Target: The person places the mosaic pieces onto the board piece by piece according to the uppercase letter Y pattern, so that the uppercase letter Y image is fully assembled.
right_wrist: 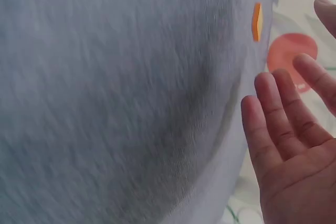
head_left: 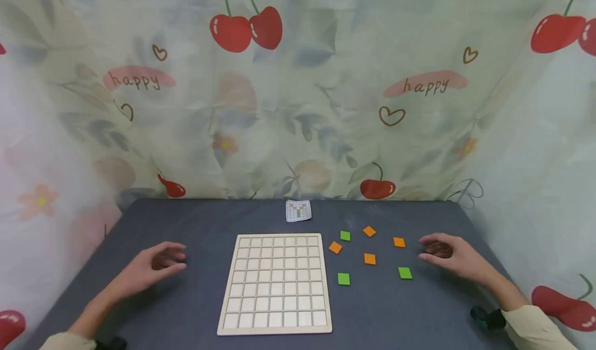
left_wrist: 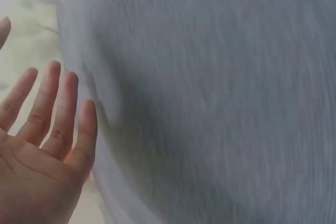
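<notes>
My left hand [head_left: 152, 268] hovers over the left part of the table, fingers loosely bent, holding nothing. In the left wrist view the same hand [left_wrist: 50, 145] shows its palm and spread fingers. On the opposite side my right hand [head_left: 453, 257] hangs relaxed, its fingertips pointing at an orange square tile [head_left: 399, 242] and a green square tile [head_left: 405, 273]. Nothing lies in its palm in the right wrist view. Between the hands sits a pale wooden grid board [head_left: 277, 284] with bare cells. Other orange tiles [head_left: 370, 259] and green tiles [head_left: 343, 279] lie scattered right of the board.
A small paper card [head_left: 298, 211] with a coloured grid pattern lies at the table's back edge, behind the board. The dark grey table [head_left: 200, 308] ends at a printed curtain [head_left: 298, 107], which also hangs along both sides.
</notes>
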The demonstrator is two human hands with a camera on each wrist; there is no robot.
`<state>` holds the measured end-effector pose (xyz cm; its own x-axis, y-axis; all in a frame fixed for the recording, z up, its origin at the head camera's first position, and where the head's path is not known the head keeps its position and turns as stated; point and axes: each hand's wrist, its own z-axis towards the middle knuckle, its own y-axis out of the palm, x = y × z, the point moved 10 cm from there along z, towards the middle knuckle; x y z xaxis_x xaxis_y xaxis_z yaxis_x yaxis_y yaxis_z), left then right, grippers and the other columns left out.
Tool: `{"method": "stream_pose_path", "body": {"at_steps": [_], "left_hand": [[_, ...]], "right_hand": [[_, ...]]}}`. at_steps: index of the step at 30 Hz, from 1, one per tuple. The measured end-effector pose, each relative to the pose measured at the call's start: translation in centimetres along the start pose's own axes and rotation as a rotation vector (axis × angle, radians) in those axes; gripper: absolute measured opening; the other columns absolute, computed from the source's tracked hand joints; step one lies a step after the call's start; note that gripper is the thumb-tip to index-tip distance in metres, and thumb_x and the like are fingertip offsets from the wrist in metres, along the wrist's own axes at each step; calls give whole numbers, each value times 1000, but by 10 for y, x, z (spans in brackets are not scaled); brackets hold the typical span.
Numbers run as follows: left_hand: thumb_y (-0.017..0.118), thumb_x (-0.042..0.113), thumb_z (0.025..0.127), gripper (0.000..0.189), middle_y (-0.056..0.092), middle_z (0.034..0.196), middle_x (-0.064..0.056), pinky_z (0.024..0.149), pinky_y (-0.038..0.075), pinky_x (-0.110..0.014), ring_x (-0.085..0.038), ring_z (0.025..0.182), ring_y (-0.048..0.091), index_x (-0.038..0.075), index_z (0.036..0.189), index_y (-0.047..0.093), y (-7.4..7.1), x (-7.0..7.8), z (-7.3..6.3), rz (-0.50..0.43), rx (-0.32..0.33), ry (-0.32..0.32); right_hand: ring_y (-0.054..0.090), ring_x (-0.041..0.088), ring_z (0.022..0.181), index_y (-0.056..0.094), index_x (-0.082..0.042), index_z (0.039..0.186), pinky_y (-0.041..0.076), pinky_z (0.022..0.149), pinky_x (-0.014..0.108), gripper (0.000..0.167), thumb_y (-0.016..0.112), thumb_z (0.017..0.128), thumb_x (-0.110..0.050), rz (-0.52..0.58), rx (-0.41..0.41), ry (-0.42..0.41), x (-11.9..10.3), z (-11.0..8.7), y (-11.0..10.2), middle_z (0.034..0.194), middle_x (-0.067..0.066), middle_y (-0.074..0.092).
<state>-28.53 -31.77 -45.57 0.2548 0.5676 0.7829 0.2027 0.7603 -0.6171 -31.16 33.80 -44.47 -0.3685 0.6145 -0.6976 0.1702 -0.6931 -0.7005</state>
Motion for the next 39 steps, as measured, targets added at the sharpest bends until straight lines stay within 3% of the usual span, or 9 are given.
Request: {"method": "stream_pose_path", "body": {"at_steps": [6,15,23,31,39], "left_hand": [[75,18,95,49,65,121,-20,81,54,-33,-27,101,68,-5,134,55,26,10,5,-100,-66,29],[79,16,92,51,61,128,-22,85,53,-38,-36,110,63,-3,134,56,56,29,12,-137,-146,42],[82,17,89,53,62,128,-18,86,52,-43,-34,111,63,0,134,58,64,39,18,-95,-159,44],[84,25,87,56,61,131,-13,88,50,-47,-29,111,62,6,135,60,73,43,20,-32,-191,35],[86,32,84,59,61,130,-9,88,50,-47,-28,110,61,9,133,62,77,44,22,49,-171,34]], "right_hand": [[67,31,101,62,7,126,54,79,29,40,76,93,-10,92,2,-1,-5,-3,10,120,23,64],[64,33,111,61,5,130,52,85,28,44,77,93,-15,161,-31,48,-1,-3,23,125,22,62],[62,30,114,60,6,131,52,88,30,49,79,91,-14,168,-89,31,-7,-2,34,128,24,60],[62,17,111,61,2,131,52,86,29,49,81,89,-15,115,-133,-64,-17,-6,47,127,19,61],[60,15,99,65,-4,127,50,80,29,49,84,87,-22,61,-130,-29,-16,-6,52,121,11,64]]}}
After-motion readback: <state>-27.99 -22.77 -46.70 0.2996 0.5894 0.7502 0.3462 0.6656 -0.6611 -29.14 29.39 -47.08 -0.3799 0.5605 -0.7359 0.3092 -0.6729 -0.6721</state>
